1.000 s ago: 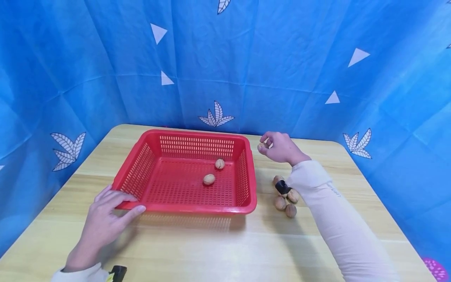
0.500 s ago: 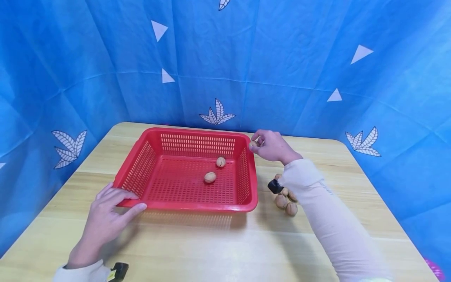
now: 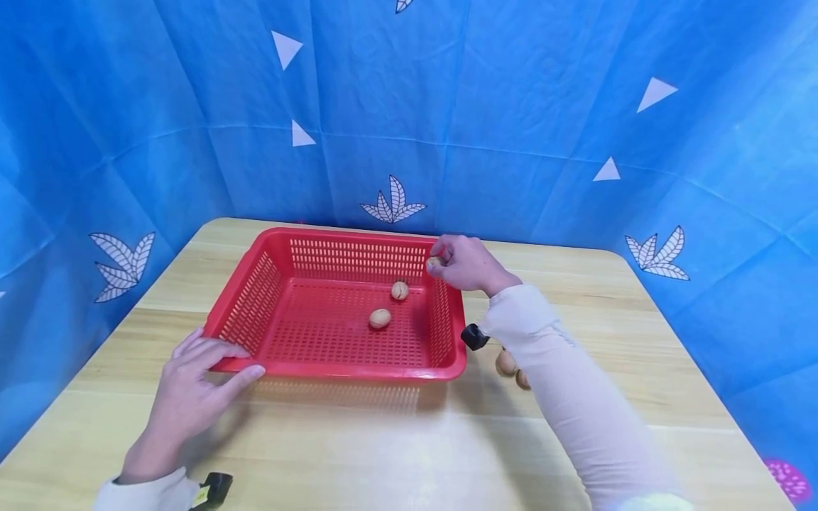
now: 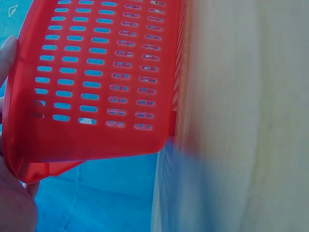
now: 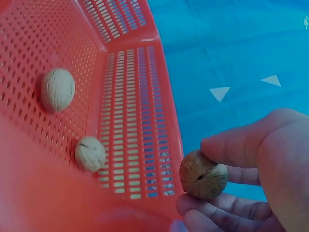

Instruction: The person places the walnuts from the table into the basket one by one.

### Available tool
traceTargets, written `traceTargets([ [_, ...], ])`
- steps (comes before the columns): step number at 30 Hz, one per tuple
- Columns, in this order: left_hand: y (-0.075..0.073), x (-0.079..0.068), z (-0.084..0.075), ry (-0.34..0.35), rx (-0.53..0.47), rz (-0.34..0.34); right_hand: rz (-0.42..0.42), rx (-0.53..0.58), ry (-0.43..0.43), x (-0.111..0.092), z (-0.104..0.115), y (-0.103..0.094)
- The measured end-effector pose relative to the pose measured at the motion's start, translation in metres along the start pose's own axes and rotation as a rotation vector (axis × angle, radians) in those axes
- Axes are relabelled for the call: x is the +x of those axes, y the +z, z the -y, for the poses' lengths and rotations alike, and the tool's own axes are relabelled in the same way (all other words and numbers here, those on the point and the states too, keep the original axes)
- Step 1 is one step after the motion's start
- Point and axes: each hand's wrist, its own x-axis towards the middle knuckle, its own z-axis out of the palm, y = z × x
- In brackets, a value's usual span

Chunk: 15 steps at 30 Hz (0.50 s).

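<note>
Over the far right corner of the red basket (image 3: 358,371), I have the right hand (image 3: 465,264) with its grip narrow: thumb and fingers pinch one walnut (image 5: 203,175). Right wrist view puts that nut beside the basket's rim and the head view sets it just inside; I can't tell how high it sits. A fingertip pinch seems chosen because the nut is small and round, and likely to roll if held loosely. Left hand (image 3: 192,383) grips the near left corner of the rim, fingers over the edge and thumb along the near side, presumably to steady a light plastic basket from the side opposite the work. Basket stands on the wooden table (image 3: 345,454), left of centre. Inside, toward its right end, lie a nearer nut (image 3: 380,319) and a farther nut (image 3: 399,290), apart from each other. Right of the basket, loose nuts (image 3: 507,363) lie by the right sleeve (image 3: 581,404), I'd judge within that hand's easy reach; two show, and I can't tell whether the sleeve hides more.
</note>
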Motion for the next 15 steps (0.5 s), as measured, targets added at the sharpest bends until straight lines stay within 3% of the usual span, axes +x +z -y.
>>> traceTargets([
  [15, 0.0, -0.001, 0.001, -0.015, 0.012, 0.009, 0.079, 0.023, 0.009, 0.009, 0.014, 0.021],
])
